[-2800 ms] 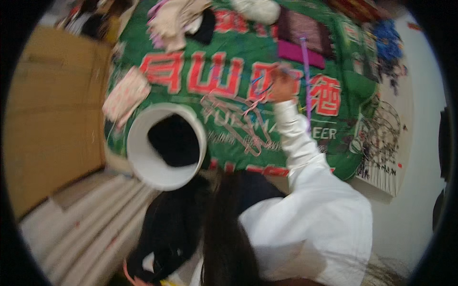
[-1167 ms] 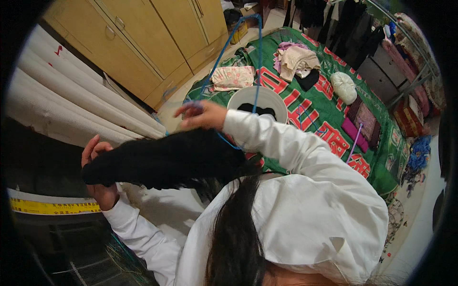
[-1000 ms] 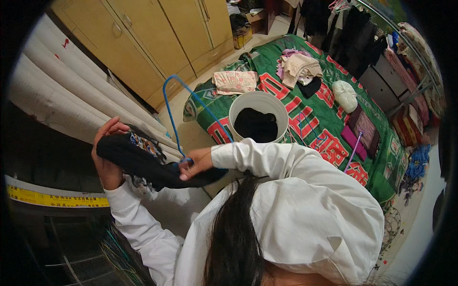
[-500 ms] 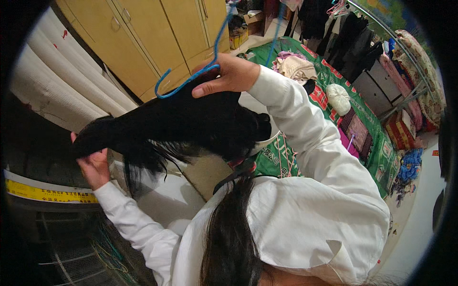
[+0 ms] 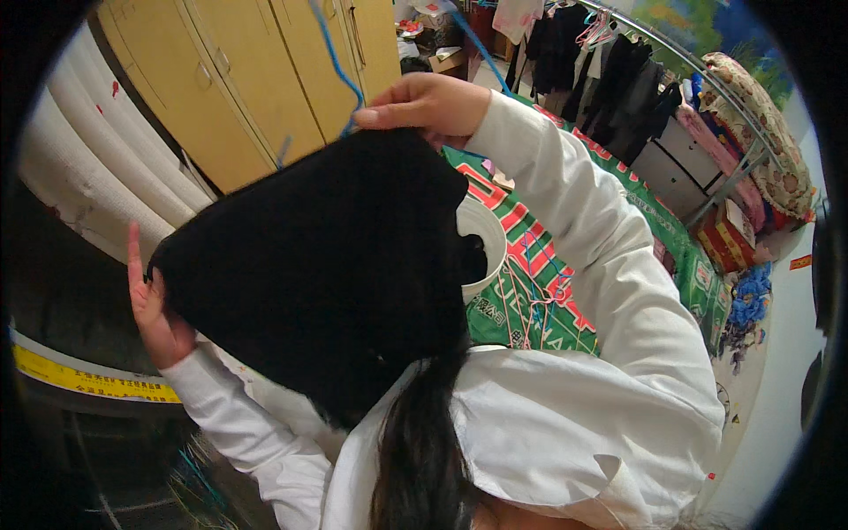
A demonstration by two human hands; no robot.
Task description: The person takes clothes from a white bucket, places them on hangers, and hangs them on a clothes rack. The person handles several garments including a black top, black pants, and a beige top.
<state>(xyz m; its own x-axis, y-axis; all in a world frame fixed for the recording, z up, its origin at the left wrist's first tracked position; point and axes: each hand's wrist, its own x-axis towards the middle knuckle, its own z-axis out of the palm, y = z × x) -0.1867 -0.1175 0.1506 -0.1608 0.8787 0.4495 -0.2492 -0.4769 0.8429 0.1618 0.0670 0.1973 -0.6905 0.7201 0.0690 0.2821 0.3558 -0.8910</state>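
- The black cloth [image 5: 327,265], bunched half a second ago, now hangs open as a broad panel from near the middle out toward 9 o'clock.
- The right hand [image 5: 433,108], just short of 12 o'clock, has its thumb and fingers pressed together, apparently pinching the blue hanger [image 5: 334,55] at the cloth's upper edge.
- The left hand [image 5: 161,311] is at 9 o'clock by the cloth's outer corner, index finger stretched up, thumb against the edge; the other fingers are hidden, so I cannot tell how firmly they grip.
- The hook, plainly visible earlier, is now mostly out of sight; a blurred blue bit toward 10 o'clock may be its tip.
- For the work in hand, this seems to leave the cloth easier to handle, with the hanger close beside its top.
- More of the white bucket [image 5: 496,228] shows toward 3 o'clock, with dark clothes [image 5: 474,259] in it.
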